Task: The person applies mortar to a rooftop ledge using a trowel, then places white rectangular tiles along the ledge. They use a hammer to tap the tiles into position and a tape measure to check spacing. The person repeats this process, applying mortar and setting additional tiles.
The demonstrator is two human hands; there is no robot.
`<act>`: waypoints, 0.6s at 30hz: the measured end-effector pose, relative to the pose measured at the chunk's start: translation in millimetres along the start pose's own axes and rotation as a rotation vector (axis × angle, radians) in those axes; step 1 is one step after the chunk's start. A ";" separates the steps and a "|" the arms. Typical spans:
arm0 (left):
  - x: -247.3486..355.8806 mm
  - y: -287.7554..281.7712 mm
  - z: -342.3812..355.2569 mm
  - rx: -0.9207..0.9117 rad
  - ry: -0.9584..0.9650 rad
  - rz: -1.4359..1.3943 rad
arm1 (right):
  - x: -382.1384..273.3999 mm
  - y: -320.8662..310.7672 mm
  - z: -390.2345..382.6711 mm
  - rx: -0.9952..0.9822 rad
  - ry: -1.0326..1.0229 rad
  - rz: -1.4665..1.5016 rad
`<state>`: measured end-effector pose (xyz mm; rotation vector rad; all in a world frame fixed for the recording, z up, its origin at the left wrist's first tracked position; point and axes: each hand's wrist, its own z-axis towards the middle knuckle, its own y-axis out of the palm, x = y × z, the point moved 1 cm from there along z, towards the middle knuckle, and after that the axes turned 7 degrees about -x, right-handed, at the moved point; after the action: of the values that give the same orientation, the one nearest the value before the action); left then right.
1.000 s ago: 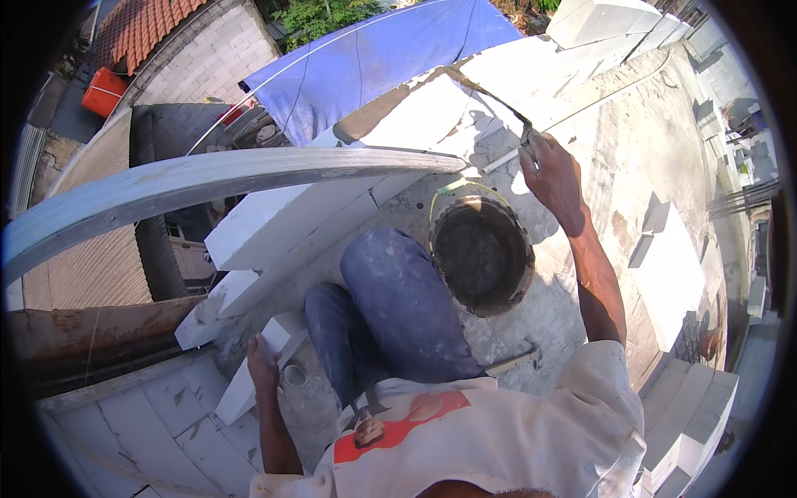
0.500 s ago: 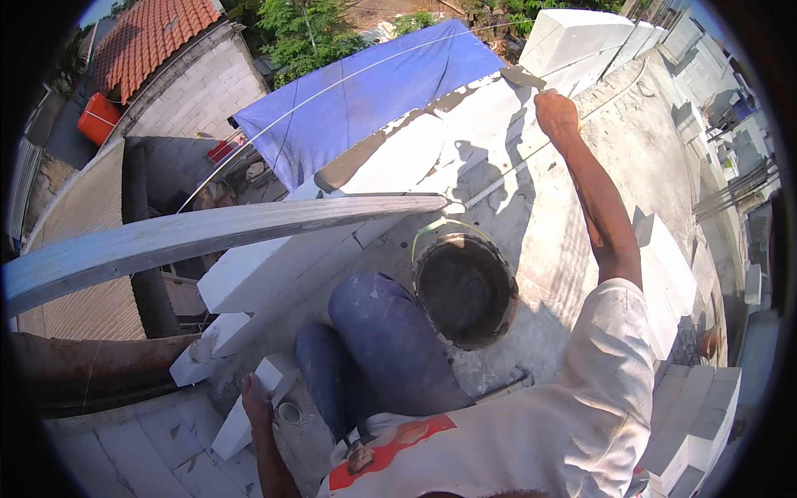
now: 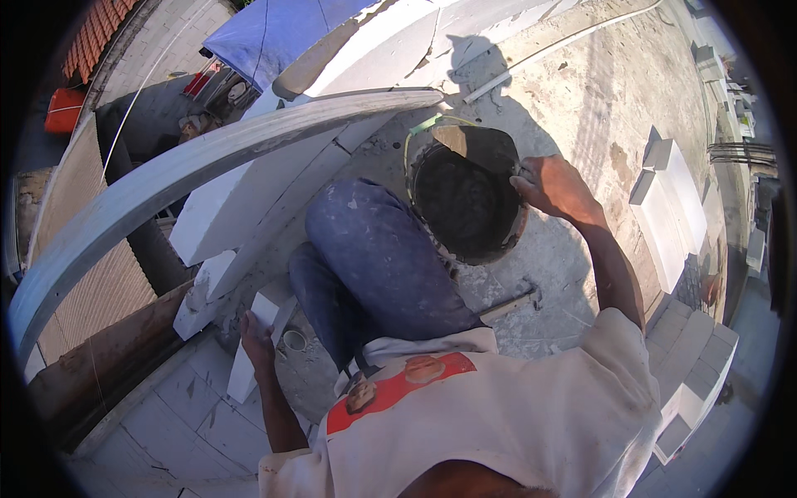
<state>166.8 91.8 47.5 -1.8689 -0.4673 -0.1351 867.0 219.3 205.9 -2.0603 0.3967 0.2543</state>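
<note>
I crouch on a rough concrete roof, my blue-trousered knee point(image 3: 374, 257) in the middle. My right hand point(image 3: 552, 187) is at the right rim of a dark bucket of grey mortar point(image 3: 465, 199), its fingers curled around a trowel handle; the blade is lost in the bucket's shadow. My left hand point(image 3: 257, 336) grips the top edge of a small white block point(image 3: 245, 378) standing by my left leg.
A long pale plank point(image 3: 207, 158) arcs over white wall blocks point(image 3: 249, 191) at the roof edge. A hammer point(image 3: 510, 305) lies behind the bucket and a small ring point(image 3: 293, 340) by my foot. White blocks point(image 3: 672, 207) lie right, a blue tarp point(image 3: 274, 29) below.
My right hand has come down from the far wall blocks to the bucket's rim. My view has tilted closer to the bucket. My left hand stays on the small block.
</note>
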 end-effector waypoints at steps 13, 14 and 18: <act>11.6 -12.3 2.6 -0.009 -0.033 -0.018 | 1.6 144.3 12.9 -0.372 0.089 0.183; 13.4 -12.9 2.3 -0.011 -0.049 -0.003 | 13.0 139.2 1.6 -0.393 0.151 0.355; 25.5 -13.8 0.0 -0.019 -0.074 0.028 | 43.6 151.9 -42.1 -0.272 0.269 0.690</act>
<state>184.9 102.0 67.8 -1.9034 -0.4923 -0.0516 850.2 104.7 90.4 -2.1596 1.3024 0.4611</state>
